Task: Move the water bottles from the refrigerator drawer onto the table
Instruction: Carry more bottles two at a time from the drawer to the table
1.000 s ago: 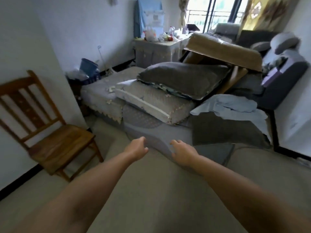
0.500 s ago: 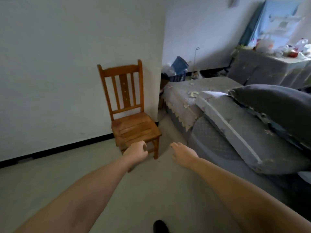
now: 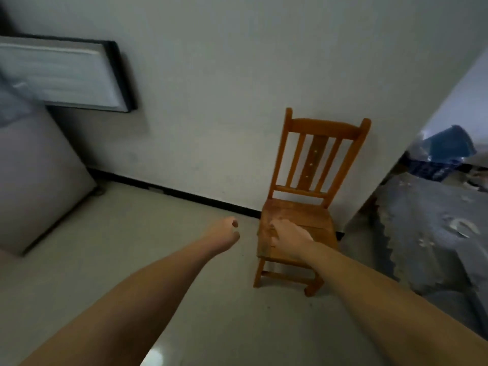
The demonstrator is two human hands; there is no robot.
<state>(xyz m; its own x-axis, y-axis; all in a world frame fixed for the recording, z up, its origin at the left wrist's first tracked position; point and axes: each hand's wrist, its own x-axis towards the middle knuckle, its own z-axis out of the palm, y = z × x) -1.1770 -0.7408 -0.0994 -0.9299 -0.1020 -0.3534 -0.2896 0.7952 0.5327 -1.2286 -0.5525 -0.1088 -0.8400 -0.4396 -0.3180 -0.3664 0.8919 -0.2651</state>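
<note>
From the head view, the look has swung further left than half a second ago: the wooden chair [image 3: 303, 204], then left of centre, now stands right of centre against the white wall [image 3: 224, 88], and the piled cushions have gone out of sight, with only the grey covered edge of the bed [image 3: 427, 233] left at the right border. New at the left edge is a pale appliance, seemingly the refrigerator [image 3: 34, 180], with an open door [image 3: 63, 75] showing its white ribbed inner face above it; this part is blurred. No water bottles or drawer can be made out, nor the table.

Both bare arms reach forward as before. The left hand [image 3: 224, 235] is curled into a loose fist over the floor [image 3: 132, 247], gripping nothing. The right hand [image 3: 289, 239] is half curled, palm down, empty, and overlaps the chair seat in the picture; whether it touches the seat I cannot tell. A blue bin [image 3: 446, 143] sits far right behind the bed. The chair stands between the hands and the wall.
</note>
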